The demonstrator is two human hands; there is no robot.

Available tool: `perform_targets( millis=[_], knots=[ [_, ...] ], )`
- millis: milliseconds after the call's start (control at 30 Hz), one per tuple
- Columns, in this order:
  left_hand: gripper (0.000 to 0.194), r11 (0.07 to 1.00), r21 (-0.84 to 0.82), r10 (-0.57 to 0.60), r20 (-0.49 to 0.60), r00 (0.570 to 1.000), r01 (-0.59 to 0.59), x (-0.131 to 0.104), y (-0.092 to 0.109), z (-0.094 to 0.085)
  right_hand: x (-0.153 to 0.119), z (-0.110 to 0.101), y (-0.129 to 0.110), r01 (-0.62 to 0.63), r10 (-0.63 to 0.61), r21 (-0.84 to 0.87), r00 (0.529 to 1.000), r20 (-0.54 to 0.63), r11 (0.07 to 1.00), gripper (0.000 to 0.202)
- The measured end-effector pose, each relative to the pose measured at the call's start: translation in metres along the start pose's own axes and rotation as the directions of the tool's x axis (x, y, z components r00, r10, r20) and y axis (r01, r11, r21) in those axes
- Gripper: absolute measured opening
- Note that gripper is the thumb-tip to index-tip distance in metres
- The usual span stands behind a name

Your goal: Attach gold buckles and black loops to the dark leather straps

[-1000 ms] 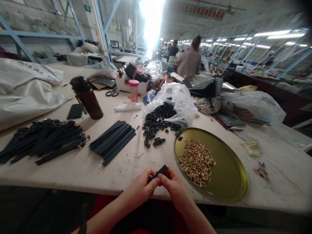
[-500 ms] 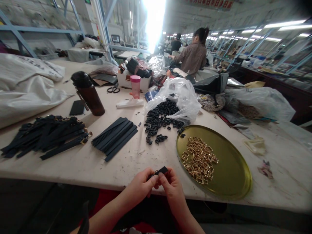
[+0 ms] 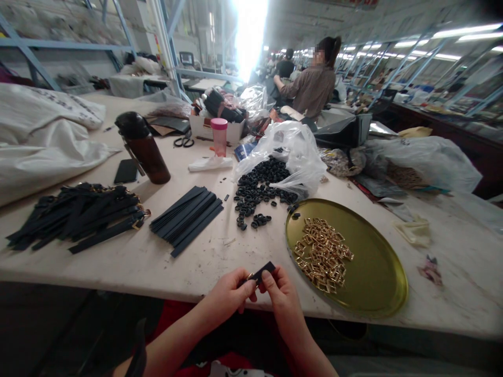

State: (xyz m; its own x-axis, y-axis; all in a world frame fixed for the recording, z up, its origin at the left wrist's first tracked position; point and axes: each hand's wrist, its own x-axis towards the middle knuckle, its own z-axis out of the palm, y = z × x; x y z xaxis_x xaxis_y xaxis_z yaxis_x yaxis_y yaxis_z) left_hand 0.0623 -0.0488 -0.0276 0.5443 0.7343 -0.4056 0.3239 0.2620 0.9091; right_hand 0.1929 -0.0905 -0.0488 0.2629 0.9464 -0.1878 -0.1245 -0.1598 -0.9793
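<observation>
Both my hands meet over the table's front edge around a black strap. My left hand pinches the strap beside a small gold buckle, which is partly covered by my fingers. My right hand is closed on the strap's other end, thumb on top. Right of my hands, gold buckles lie heaped on a round gold tray. Beyond my hands, small black loops spill from a clear plastic bag. Flat black straps lie stacked to the left.
Straps with gold buckles are piled at the far left. A dark brown bottle, a phone, scissors and a pink-lidded cup stand or lie behind. A person is farther back.
The strap's free end has lifted slightly, and my right hand has shifted a little to the right along it. More of the gold buckle shows by my left fingers.
</observation>
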Motion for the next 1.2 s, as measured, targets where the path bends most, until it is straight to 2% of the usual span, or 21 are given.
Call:
perform_targets(
  millis=[100, 233, 433, 600, 900, 1100, 1200],
  knots=[
    [0.030, 0.997, -0.074, -0.021, 0.003, 1.000, 0.021, 0.001, 0.000, 0.001, 0.003, -0.001, -0.003, -0.033, 0.032, 0.009, 0.999, 0.023, 0.999, 0.029],
    [0.029, 0.991, -0.131, -0.029, -0.030, 0.999, 0.025, -0.001, 0.000, 0.000, 0.006, -0.001, -0.004, -0.014, 0.015, -0.017, 0.999, 0.033, 1.000, 0.027],
    [0.027, 0.998, -0.038, 0.047, -0.026, 0.999, -0.048, -0.001, -0.003, -0.001, 0.000, 0.006, -0.008, -0.185, 0.161, 0.114, 0.967, 0.197, 0.976, 0.020],
    [0.024, 0.991, 0.108, 0.078, -0.048, 0.996, -0.072, 0.000, -0.006, -0.001, -0.002, 0.007, -0.005, -0.281, 0.217, 0.239, 0.941, 0.261, 0.930, 0.016],
    [0.029, 0.997, 0.072, 0.019, -0.039, 0.999, -0.016, 0.001, -0.019, -0.001, -0.003, 0.009, -0.005, -0.416, 0.271, 0.411, 0.890, 0.366, 0.811, 0.019],
    [0.030, 0.999, 0.015, 0.029, -0.041, 0.999, -0.029, -0.003, -0.013, 0.001, -0.005, 0.009, -0.004, -0.366, 0.258, 0.362, 0.914, 0.313, 0.858, 0.016],
    [0.029, 0.998, 0.027, 0.054, -0.070, 0.996, -0.052, -0.005, -0.011, 0.002, -0.007, 0.006, 0.002, -0.200, 0.165, 0.172, 0.966, 0.198, 0.965, 0.013]
  ],
)
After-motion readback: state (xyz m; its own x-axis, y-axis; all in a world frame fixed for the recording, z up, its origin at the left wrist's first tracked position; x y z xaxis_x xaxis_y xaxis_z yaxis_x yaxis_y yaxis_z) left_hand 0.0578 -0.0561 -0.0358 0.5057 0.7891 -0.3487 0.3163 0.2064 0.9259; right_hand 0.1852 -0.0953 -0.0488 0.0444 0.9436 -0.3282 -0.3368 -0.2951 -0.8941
